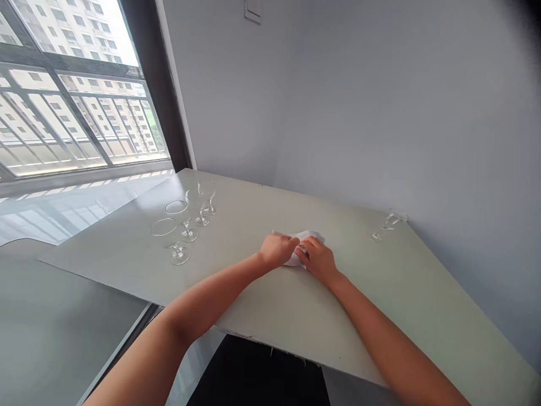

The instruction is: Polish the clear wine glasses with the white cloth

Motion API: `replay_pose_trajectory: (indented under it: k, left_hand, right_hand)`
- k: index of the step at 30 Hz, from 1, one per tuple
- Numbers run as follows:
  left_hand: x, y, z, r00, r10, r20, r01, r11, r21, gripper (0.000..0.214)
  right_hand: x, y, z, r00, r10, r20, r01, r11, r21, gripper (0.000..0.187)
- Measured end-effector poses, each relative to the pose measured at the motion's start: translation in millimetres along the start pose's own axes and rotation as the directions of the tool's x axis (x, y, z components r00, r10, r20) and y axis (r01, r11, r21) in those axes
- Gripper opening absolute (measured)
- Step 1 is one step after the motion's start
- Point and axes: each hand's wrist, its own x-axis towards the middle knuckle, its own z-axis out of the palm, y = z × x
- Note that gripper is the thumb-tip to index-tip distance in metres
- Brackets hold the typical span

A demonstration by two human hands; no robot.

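Note:
A white cloth (313, 234) lies bunched on the pale tabletop (245, 211), under and between my two hands. My left hand (279, 249) is closed on the cloth's near left part, knuckles up. Curled over the cloth's right side, the fingers of my right hand (319, 258) press in close to my left thumb. The hands meet at the middle of the cloth and cover much of it. Whether anything is wrapped inside the cloth I cannot tell.
Several clear stemmed glasses, one a near wine glass (180, 255), stand in a row on the left. Another clear glass (387, 221) is at the right, close to the wall (401, 113). The table's front edge (262, 338) runs below my forearms. A window (76, 90) is at upper left.

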Motion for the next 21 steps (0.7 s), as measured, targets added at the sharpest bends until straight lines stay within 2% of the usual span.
replay_pose_trajectory:
  k: [3,4,5,6,7,9,11,13,15,21]
  left_hand:
    - [5.7,-22.0,-6.8,0.978,-0.177,-0.109,0.180,0.984,0.016,0.017]
    - [7.4,-30.7,-9.8,0.952,-0.254,-0.172,0.258,0.966,-0.003,0.018]
    - [8.8,-39.8,-12.8,0.903,-0.347,-0.254,0.345,0.937,-0.054,0.017]
    - [10.0,-49.1,-15.7,0.826,-0.447,-0.344,0.428,0.894,-0.134,0.015]
    - [11.0,-58.4,-18.3,0.723,-0.547,-0.423,0.496,0.836,-0.233,0.014]
    - [12.2,-76.6,-21.9,0.498,-0.710,-0.498,0.577,0.700,-0.422,0.031]
    - [12.6,-93.6,-23.5,0.341,-0.817,-0.465,0.639,0.564,-0.523,0.051]
    - [12.9,-108.5,-23.3,0.229,-0.892,-0.390,0.691,0.431,-0.580,0.065]
    - [13.9,-120.5,-21.9,0.159,-0.929,-0.334,0.714,0.341,-0.612,0.071]
    - [26.9,-144.9,-20.3,0.050,-0.954,-0.295,0.719,0.239,-0.652,0.076]
  right_hand:
    - [-4.8,-2.6,4.2,0.996,-0.042,0.078,0.046,0.997,-0.055,0.037]
    - [-5.9,-2.6,5.5,0.995,-0.038,0.092,0.045,0.996,-0.073,0.041]
    - [-6.8,-2.4,6.6,0.995,-0.027,0.098,0.036,0.995,-0.088,0.044]
    - [-7.5,-1.8,7.5,0.995,-0.016,0.098,0.026,0.995,-0.099,0.045]
    - [-8.0,-0.8,8.2,0.996,-0.005,0.093,0.015,0.994,-0.107,0.044]
    - [-8.9,2.4,8.9,0.998,0.015,0.069,-0.006,0.993,-0.120,0.040]
    - [-9.7,7.3,8.7,0.998,0.036,0.044,-0.030,0.990,-0.138,0.035]
    - [-10.7,13.4,8.2,0.999,0.050,0.022,-0.045,0.986,-0.163,0.030]
    - [-11.8,19.3,7.8,0.999,0.049,-0.010,-0.050,0.981,-0.188,0.028]
    - [-12.2,25.0,5.0,0.985,0.004,-0.171,-0.040,0.977,-0.209,0.029]
